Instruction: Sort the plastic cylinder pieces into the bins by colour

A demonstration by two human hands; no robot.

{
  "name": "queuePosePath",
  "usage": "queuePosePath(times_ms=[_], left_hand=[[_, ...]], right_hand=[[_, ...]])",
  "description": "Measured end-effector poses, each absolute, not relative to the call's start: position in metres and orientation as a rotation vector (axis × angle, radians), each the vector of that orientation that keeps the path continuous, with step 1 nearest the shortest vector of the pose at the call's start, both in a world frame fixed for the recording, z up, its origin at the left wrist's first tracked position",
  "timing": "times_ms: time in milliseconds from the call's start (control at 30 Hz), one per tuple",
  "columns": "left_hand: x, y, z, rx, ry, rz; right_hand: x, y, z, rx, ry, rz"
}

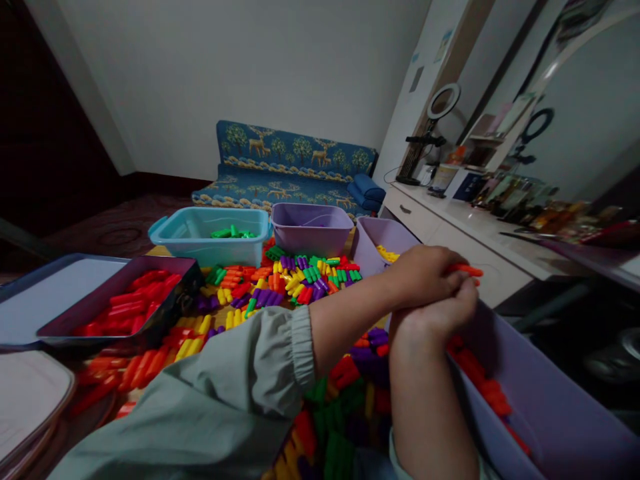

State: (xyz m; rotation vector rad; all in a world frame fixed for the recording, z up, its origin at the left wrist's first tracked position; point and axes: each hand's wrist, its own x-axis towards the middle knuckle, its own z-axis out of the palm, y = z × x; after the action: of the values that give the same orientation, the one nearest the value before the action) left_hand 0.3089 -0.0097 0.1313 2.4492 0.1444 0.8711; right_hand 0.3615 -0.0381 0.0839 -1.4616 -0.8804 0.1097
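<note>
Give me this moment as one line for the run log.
Hands: left hand against right hand | Orange pieces: at their fingers, exact grip unclear | Nearby: purple bin with reddish pieces inside

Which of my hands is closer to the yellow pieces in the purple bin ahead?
Left. Your left hand shows just right of the yellow pieces, its wrist passing close below them; your right hand is against the left's near side, farther from them.

Pretty dim tbh, soft flat light on the wall, left side nearly black. Plastic pieces low in the middle sit in murky shadow. Wide-angle stretch at the edges, and the cosmetic bottles are smeary.
</note>
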Motion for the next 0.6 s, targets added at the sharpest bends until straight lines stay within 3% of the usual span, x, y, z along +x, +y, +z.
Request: queuePosePath(times_ms=[100, 167, 433, 600], left_hand=[[0.294, -0.008, 0.126, 2.277, 0.177, 0.993], [0.283, -0.008, 0.122, 2.126, 0.207, 1.079], [0.284, -0.015, 0.13, 1.522, 0.183, 1.239], [0.324, -0.034, 0.131, 1.278, 0.212, 1.043]], right_hand=[[0.341, -0.041, 0.082, -0.918, -0.475, 0.136], [0.327, -0.039, 0.087, -0.799, -0.448, 0.211], [0.335, -0.059, 0.15, -1.193, -0.743, 0.382], [0.384, -0.092, 0.175, -1.47, -0.922, 0.458]])
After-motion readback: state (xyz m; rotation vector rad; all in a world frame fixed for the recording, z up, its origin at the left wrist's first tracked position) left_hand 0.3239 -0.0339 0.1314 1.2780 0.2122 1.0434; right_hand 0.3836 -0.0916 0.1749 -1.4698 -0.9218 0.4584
